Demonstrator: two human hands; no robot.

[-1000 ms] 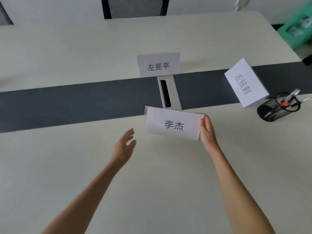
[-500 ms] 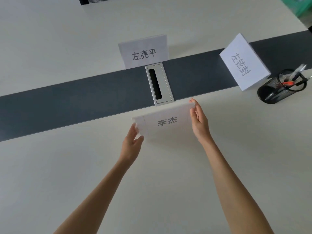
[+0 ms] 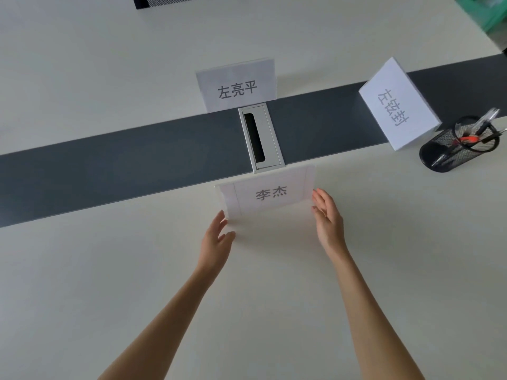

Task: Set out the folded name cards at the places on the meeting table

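Observation:
A white folded name card (image 3: 270,193) printed 李杰 stands on the cream table (image 3: 137,270), just in front of the dark centre strip. My left hand (image 3: 216,238) is open at the card's lower left corner, fingertips close to it. My right hand (image 3: 327,218) is open beside the card's right edge, a small gap between them. A second card (image 3: 237,87) reading 左亮平 stands beyond the strip. A third card (image 3: 397,105) stands turned sideways at the right.
A silver cable hatch (image 3: 260,138) is set into the dark strip (image 3: 123,163) between the two middle cards. A black mesh pen cup (image 3: 455,144) with pens stands at the right. A chair back (image 3: 175,0) shows at the far edge.
My right hand carried the card forward and set it standing by the strip. My left hand came up to its left end. Both hands have since let go and drawn back slightly.

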